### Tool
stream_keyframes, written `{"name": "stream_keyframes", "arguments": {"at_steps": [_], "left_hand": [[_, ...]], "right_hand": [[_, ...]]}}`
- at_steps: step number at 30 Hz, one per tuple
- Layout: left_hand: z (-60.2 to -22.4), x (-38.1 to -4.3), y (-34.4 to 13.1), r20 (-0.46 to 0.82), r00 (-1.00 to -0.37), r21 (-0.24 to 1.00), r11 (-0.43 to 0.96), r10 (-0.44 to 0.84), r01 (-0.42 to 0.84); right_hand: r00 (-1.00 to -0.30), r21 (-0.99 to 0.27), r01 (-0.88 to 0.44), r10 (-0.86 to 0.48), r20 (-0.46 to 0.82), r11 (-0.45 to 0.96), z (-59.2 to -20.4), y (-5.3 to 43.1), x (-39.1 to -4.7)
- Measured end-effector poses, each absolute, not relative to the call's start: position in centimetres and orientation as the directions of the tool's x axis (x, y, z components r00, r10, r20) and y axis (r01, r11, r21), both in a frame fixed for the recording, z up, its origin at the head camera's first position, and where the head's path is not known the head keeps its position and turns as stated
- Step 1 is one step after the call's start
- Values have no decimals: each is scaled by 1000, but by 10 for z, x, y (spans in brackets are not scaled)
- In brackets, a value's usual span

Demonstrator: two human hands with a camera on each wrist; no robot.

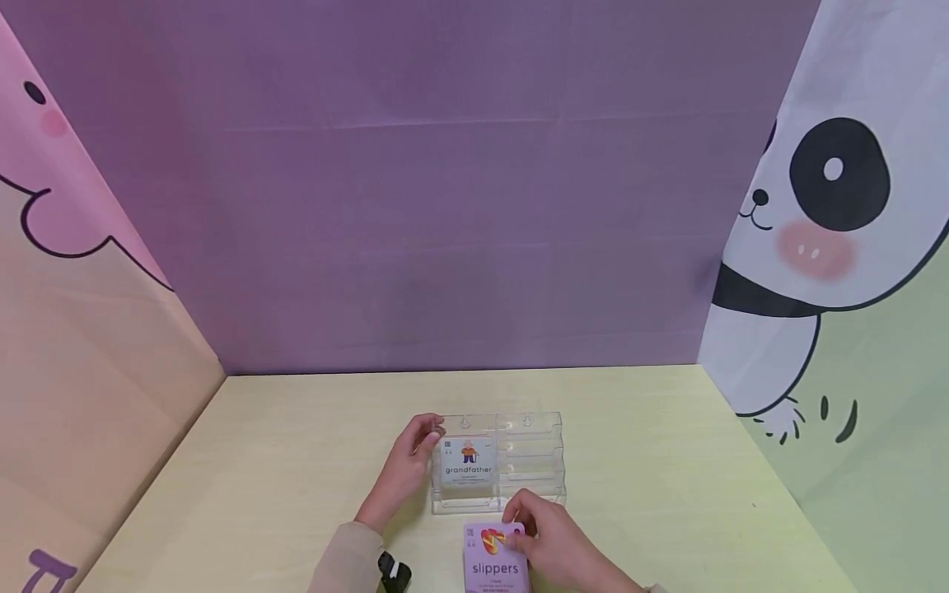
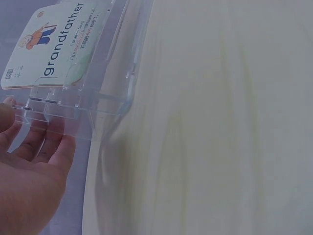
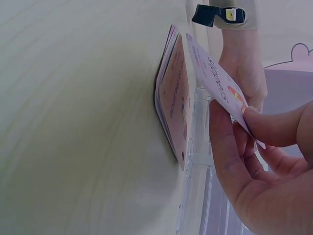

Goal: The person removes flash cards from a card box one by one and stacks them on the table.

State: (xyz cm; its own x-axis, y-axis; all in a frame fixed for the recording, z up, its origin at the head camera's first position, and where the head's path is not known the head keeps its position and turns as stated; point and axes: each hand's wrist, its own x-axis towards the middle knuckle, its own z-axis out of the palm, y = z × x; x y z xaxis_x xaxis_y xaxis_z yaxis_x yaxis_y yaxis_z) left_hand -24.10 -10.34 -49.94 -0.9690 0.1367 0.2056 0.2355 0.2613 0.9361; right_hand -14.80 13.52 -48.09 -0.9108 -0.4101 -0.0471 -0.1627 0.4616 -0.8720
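A clear plastic card rack (image 1: 530, 473) with two columns of pockets lies on the table. A "grandfather" card (image 1: 469, 471) sits in its left column. My left hand (image 1: 404, 469) grips the rack's left edge, thumb on top and fingers beneath, as the left wrist view shows. My right hand (image 1: 552, 539) pinches a purple "slippers" card (image 1: 495, 567) between thumb and fingers, in front of the rack. In the right wrist view, that card is raised above a small stack of cards (image 3: 172, 98) on the table.
The pale wooden table (image 1: 296, 445) meets a purple backdrop (image 1: 460, 247) behind. Side panels carry a pink cartoon on the left and a panda (image 1: 838, 272) on the right. A black band (image 1: 395, 572) is worn on the left wrist.
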Motion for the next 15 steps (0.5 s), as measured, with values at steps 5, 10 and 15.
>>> {"name": "stream_keyframes", "arguments": {"at_steps": [5, 10, 15], "left_hand": [[-503, -244, -104, 198, -971, 942, 247, 132, 225], [-508, -247, -104, 196, -972, 940, 257, 131, 224], [-508, -246, -105, 188, -974, 938, 272, 127, 217]], "right_hand": [[-912, -863, -157, -406, -60, 480, -484, 134, -148], [-913, -831, -182, -405, -56, 525, -488, 134, -150], [-924, -729, -242, -381, -27, 640, -489, 130, -150]]}}
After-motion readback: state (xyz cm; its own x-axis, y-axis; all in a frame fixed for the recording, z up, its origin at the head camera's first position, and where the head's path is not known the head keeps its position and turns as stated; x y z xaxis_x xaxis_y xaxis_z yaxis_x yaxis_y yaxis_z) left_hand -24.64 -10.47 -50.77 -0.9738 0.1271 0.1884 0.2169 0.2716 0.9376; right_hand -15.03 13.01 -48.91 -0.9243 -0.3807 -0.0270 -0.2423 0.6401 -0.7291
